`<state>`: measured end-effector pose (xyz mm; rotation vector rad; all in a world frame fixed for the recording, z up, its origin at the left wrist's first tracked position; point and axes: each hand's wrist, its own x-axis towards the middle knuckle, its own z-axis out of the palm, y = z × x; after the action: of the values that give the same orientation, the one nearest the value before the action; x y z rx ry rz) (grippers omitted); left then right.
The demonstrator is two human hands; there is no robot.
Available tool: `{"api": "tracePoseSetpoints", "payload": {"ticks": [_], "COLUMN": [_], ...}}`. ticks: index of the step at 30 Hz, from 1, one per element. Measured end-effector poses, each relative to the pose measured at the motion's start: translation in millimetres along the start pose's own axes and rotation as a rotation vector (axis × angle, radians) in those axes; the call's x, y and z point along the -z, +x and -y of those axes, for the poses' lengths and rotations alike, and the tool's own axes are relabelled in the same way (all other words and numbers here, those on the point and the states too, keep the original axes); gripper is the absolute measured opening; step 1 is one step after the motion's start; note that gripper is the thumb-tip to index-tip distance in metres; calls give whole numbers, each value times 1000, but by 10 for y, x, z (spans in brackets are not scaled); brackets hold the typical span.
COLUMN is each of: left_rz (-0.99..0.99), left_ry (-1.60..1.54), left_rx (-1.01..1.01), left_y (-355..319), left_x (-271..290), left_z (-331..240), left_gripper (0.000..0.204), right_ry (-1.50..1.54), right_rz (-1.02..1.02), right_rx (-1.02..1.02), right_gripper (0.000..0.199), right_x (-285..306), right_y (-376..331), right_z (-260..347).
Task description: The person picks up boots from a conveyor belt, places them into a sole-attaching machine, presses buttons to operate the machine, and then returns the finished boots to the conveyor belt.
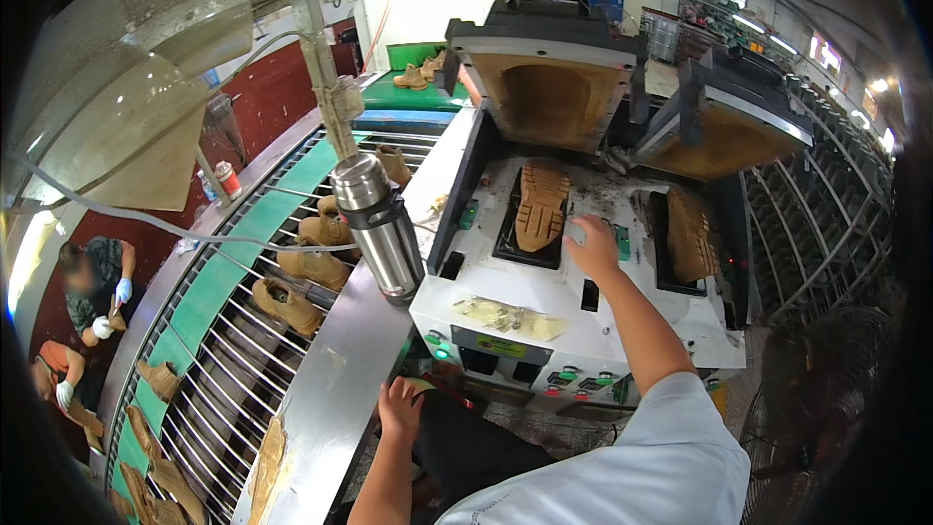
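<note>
Right hand [593,248] is extended over the white metal press [622,326], fingers loosely spread and apparently gripping nothing; whether a fingertip touches the tan, deeply ridged shoe sole [542,206] I cannot determine from my remote view. That sole lies tread-up in a black-rimmed recess [505,235], just beside the fingers. Left hand [398,413] hangs near the press's front-left corner, fingers half curled, with no object visible in it. Principal hazard, in my judgement: the heavy dark lid with a brown hollowed underside [549,87] stands raised behind the sole, and a hand in its path could be crushed if it came down; an unintended press of the green-lit push button [442,353], near the left hand, might conceivably cause that, though I cannot confirm its function. Secondary: the tall stainless-steel flask [381,228] stands close beside the press and could be toppled by a stray elbow. The second tan ridged sole [688,238] sits tilted in the right-hand station and may seat badly if left so. Obscured items: whatever lies beneath either sole, the right palm, the floor under the press, and the dark wire-guarded fan [816,399], which is too dim to judge whether it is running.
</note>
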<state>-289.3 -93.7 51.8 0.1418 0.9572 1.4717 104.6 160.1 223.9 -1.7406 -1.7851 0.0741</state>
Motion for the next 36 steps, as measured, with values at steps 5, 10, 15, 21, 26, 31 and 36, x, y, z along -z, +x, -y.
{"api": "tracePoseSetpoints", "payload": {"ticks": [5,10,15,21,26,31,36], "left_rz": [104,262,45,-305,-444,-335,-339], "left_ry": [-131,23,-1,116,-104,-123,607], "left_rx": [76,120,-85,-359,-543,-494,-220], "left_y": [530,521,350,-98,-554,-539,-610], "left_x": [-818,-644,164,976,1561,1549,1327], "left_z": [19,-125,-129,-563,-500,-445,-512], "left_gripper": [80,77,43,19,13,9,28], "right_ry": [-119,-370,-177,-65,-270,-163,479], "right_rz": [-388,-456,-58,30,-337,-885,-852], "right_rx": [-16,-286,-734,-777,-728,-251,-270], "right_gripper": [33,60,98,93,88,93,68], "right_x": [782,1401,1653,1512,1448,1158,1019], "right_y": [-373,-534,-94,149,-244,-1077,-1548], "right_z": [-1025,-1777,-2028,-2205,-1084,-1791,-2060]}}
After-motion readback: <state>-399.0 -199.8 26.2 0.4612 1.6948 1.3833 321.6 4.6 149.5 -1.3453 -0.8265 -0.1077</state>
